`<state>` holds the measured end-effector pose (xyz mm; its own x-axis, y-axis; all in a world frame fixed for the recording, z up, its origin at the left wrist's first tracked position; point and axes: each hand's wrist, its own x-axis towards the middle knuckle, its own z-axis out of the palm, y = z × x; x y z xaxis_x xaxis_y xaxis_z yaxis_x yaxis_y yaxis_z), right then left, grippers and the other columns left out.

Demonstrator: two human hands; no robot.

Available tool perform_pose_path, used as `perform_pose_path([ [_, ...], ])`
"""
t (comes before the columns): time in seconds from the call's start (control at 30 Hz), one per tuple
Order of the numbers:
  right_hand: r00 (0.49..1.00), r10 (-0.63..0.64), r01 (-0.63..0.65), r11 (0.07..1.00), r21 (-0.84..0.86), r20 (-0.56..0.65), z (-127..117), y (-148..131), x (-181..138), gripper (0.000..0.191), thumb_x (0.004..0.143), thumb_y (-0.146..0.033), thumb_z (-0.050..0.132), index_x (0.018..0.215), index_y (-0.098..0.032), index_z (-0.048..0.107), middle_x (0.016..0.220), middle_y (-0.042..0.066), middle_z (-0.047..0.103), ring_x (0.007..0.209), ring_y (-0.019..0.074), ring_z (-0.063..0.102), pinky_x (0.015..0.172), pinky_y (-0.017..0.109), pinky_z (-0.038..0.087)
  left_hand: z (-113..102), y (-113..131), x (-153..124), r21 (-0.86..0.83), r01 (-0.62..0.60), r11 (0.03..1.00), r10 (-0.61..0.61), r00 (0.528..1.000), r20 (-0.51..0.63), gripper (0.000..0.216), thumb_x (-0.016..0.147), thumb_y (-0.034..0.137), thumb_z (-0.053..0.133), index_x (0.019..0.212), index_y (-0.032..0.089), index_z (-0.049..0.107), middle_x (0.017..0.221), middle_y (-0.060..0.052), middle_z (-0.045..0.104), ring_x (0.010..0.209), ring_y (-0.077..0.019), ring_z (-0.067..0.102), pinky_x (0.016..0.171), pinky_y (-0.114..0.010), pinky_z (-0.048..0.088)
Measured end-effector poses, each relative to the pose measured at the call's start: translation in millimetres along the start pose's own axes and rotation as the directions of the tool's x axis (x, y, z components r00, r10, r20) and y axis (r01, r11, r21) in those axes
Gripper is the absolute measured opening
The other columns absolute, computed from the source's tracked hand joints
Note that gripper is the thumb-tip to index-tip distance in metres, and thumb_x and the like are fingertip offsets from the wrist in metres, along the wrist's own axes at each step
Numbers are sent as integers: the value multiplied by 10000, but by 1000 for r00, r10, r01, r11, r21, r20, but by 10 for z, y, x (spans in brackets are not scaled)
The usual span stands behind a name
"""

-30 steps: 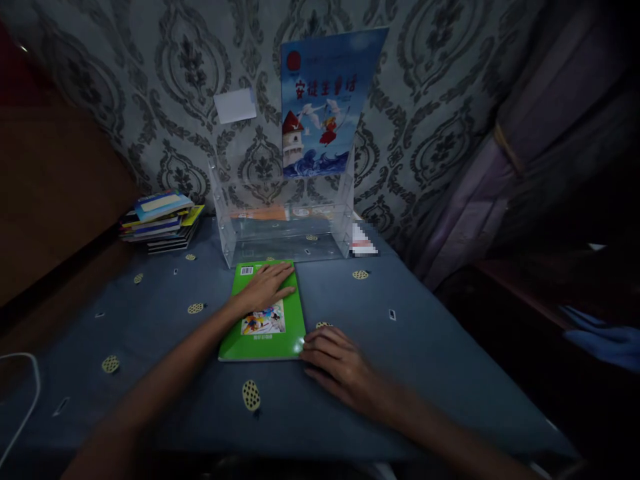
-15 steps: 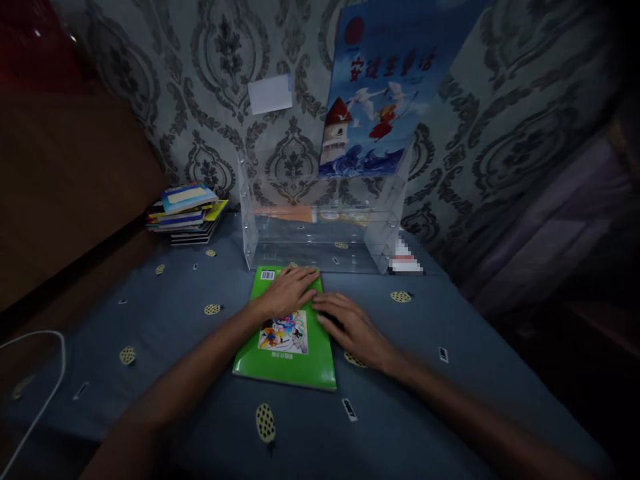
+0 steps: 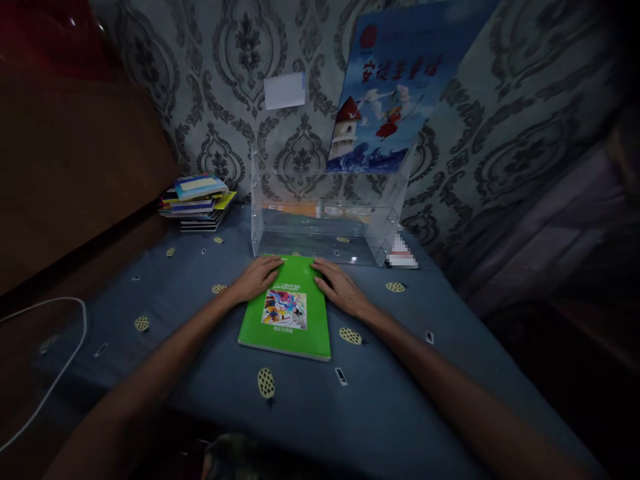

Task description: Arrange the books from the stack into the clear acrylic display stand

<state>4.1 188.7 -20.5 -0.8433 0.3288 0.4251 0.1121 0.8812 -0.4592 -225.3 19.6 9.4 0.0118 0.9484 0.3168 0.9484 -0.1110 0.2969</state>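
A green book (image 3: 287, 340) with a colourful picture on its cover lies flat on the cloth, its printed text upside down to me. My left hand (image 3: 257, 277) rests at the book's upper left corner, its fingers stretched over the edge onto the cover. At the upper right edge lies my right hand (image 3: 340, 287), fingers extended and touching the book's side. Neither hand is closed round the book. Just behind the book stands a clear acrylic rack (image 3: 320, 230), with something orange showing through its back.
A stack of books (image 3: 197, 203) sits at the back left. A blue picture book (image 3: 387, 93) stands upright against the patterned wall, behind the rack. A blurred-out white item (image 3: 403, 253) lies right of the rack. A white cable (image 3: 83, 327) runs along the left side.
My left hand has slid from the middle of the cover to the book's left edge, uncovering the cover. My right hand has moved up along the right edge. The view has shifted slightly.
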Motion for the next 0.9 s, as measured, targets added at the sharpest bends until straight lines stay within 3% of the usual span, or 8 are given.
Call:
perform_pose_path([
  [0.2,999,11,-9,998,-59,30,6,8,22,492,1006,-399,404,1396,-154,576,1508,181,523,1438,301,453,1192,565,361,20,-53,-110,4,69,998,-68,995,-76,418,1014,267,396,1367,142,581,1430,-135,595,1365,-237,523,1174,-461,397],
  [0.43,994,43,-32,993,-113,96,-11,-50,14,566,1009,-442,388,1452,-114,516,1567,203,437,1483,315,376,1209,560,320,52,-48,-97,-2,110,994,-109,990,-87,421,1007,283,411,1349,122,596,1423,-138,603,1386,-266,498,1204,-495,348],
  [0.67,980,78,-36,975,-219,184,-88,-317,-148,622,1022,-498,359,1525,-138,421,1630,181,334,1536,308,257,1204,554,295,74,-79,-97,-14,129,992,-130,989,-71,431,997,288,408,1356,137,593,1443,-120,590,1406,-261,475,1219,-488,318],
  [0.9,966,3,58,972,-226,260,-132,-591,-405,635,1032,-520,330,1544,-153,397,1642,181,306,1543,306,233,1217,565,260,72,-93,-101,-17,136,991,-137,989,-57,438,997,305,406,1366,155,587,1455,-102,582,1415,-259,466,1213,-483,321],
])
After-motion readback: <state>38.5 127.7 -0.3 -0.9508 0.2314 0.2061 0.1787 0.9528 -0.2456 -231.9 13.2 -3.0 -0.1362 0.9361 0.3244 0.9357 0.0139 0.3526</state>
